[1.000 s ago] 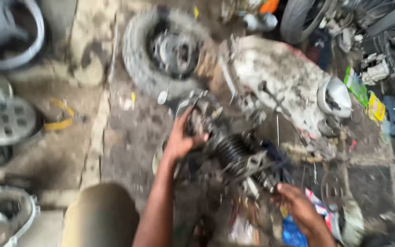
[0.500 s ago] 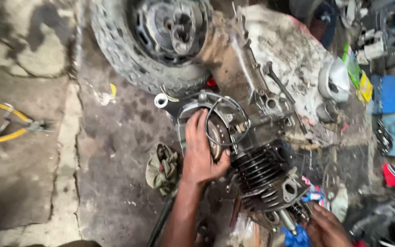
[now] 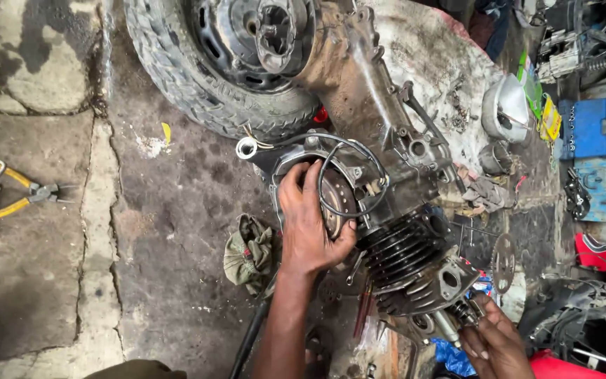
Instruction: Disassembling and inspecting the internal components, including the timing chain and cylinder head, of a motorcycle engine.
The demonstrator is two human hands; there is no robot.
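Note:
A dirty scooter engine (image 3: 387, 175) lies on the ground, joined to a tyred rear wheel (image 3: 226, 63). My left hand (image 3: 310, 221) is wrapped over the round flywheel (image 3: 334, 200) on the engine's side, fingers curled on its rim. A black cable (image 3: 348, 151) loops over the flywheel housing. The finned black cylinder (image 3: 405, 256) points toward me. My right hand (image 3: 492, 340) is at the cylinder's lower end, fingers closed around a small metal part (image 3: 468, 312) there.
Yellow-handled pliers (image 3: 15, 196) lie on the cracked concrete at left. A greasy olive rag (image 3: 250, 253) sits beside my left wrist. A sprocket (image 3: 504, 262), a chrome cover (image 3: 506, 105), blue crates (image 3: 594, 154) and red scooter panels (image 3: 601, 253) crowd the right side.
The view has closed in on the engine. My left hand stays on the flywheel, and my right hand has come up to the cylinder's lower end.

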